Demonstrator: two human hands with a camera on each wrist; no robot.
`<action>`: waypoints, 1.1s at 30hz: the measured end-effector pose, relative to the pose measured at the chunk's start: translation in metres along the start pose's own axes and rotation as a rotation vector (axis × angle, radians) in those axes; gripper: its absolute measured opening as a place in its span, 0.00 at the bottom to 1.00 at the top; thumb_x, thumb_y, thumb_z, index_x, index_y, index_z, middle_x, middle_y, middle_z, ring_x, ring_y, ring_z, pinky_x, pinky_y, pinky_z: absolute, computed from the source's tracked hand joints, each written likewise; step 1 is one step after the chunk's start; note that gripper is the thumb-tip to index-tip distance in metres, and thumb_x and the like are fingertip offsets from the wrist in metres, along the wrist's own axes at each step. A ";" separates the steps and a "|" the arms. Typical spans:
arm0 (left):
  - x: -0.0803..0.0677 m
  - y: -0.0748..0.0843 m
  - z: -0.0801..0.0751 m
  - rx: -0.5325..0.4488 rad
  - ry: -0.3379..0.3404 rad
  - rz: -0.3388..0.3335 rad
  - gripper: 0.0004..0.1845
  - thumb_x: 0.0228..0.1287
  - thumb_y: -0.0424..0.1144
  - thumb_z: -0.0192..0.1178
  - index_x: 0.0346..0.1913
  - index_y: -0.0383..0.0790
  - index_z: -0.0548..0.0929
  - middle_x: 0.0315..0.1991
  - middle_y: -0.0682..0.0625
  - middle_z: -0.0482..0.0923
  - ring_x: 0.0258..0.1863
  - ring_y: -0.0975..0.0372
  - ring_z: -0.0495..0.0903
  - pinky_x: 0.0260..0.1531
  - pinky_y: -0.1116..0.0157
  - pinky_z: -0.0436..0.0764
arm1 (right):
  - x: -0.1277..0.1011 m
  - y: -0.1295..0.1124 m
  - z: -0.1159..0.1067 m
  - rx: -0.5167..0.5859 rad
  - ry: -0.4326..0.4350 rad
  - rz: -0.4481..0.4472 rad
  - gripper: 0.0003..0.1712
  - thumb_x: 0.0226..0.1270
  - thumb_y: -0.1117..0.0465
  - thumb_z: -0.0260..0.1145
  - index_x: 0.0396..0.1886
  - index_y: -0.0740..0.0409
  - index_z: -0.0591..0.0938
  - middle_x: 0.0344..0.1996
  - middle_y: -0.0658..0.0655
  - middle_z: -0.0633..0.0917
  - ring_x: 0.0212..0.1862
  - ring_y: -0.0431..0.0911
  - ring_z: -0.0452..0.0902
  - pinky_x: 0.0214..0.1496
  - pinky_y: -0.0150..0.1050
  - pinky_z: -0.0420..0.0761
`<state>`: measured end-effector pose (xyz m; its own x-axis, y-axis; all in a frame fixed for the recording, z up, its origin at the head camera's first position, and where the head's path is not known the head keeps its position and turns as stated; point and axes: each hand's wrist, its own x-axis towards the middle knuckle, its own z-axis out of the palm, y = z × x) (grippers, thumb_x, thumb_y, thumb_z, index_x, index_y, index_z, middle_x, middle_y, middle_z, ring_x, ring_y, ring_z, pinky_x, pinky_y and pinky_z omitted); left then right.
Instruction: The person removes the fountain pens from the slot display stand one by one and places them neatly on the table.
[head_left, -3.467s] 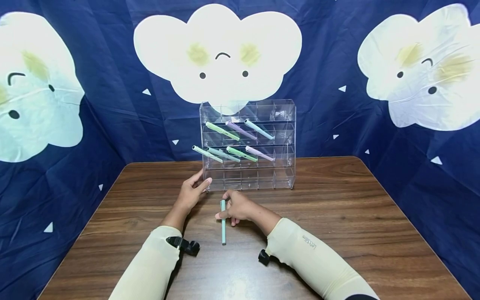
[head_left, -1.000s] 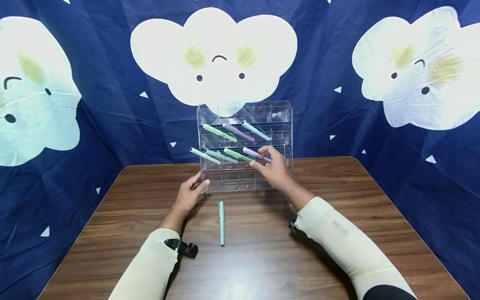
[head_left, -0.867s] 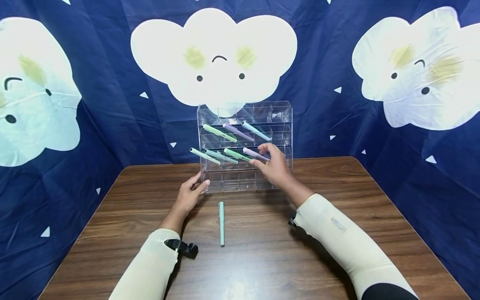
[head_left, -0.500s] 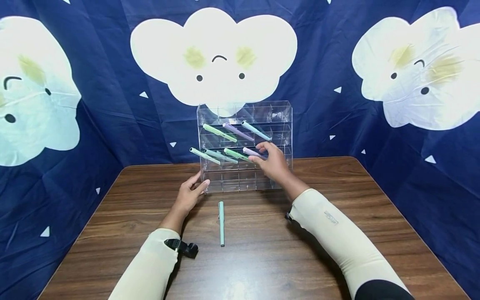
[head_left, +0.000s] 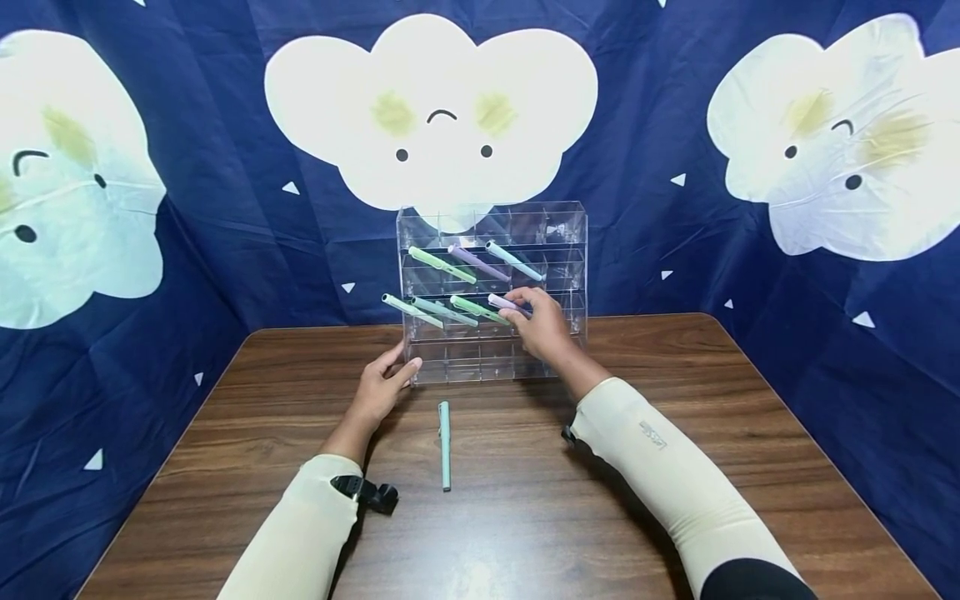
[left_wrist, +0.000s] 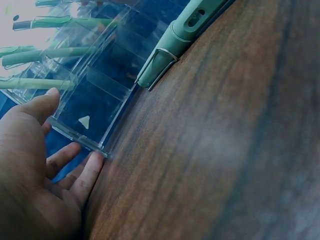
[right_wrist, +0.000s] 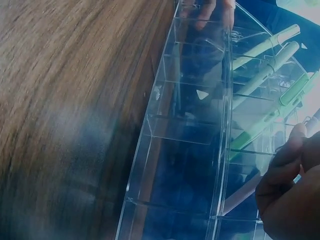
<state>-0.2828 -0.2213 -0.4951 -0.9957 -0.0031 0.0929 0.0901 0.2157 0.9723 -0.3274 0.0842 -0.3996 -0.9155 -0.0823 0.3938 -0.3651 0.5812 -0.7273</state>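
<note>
Since a moment ago the right hand (head_left: 542, 327) has slid left along the pink pen (head_left: 504, 303) in the clear rack (head_left: 570, 250), fingers pinching it, while the open left hand (head_left: 381, 388) steadies the rack's near left corner; a hard tug could knock its neighbours loose.

So the whole setup sat on a dark brown wood-grain table (head_left: 675, 433) with rounded corners, pushed up against the blue cloud curtain. Toward the back edge, roughly in the middle, stood a clear acrylic pen rack (head_left: 558, 225) with rows of little compartments, its base flat on the wood. In front of that rack, one mint-green capped pen (head_left: 445, 446) lay by itself on the tabletop, pointing pretty much straight at the rack, clip end nearest to it. From my left wrist view that same pen (left_wrist: 175, 42) was lying right alongside the rack's (left_wrist: 95, 107) bottom edge.
</note>
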 end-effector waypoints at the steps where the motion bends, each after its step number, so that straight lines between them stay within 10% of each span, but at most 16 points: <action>1: 0.000 0.000 0.000 0.000 0.001 0.000 0.34 0.81 0.45 0.67 0.84 0.49 0.70 0.80 0.36 0.71 0.66 0.52 0.82 0.54 0.72 0.88 | 0.000 0.000 0.000 -0.001 0.000 0.001 0.15 0.73 0.58 0.77 0.54 0.59 0.89 0.52 0.64 0.88 0.56 0.59 0.83 0.63 0.55 0.83; 33: -0.001 0.000 -0.001 0.024 -0.001 -0.015 0.35 0.82 0.47 0.66 0.85 0.49 0.68 0.80 0.35 0.71 0.66 0.54 0.82 0.56 0.71 0.88 | 0.005 -0.010 -0.008 -0.001 0.049 0.011 0.08 0.79 0.71 0.65 0.52 0.61 0.83 0.51 0.64 0.88 0.58 0.59 0.82 0.71 0.57 0.80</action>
<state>-0.2818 -0.2220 -0.4952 -0.9969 -0.0059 0.0785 0.0748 0.2387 0.9682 -0.3273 0.0849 -0.3857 -0.9102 -0.0361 0.4126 -0.3545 0.5829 -0.7311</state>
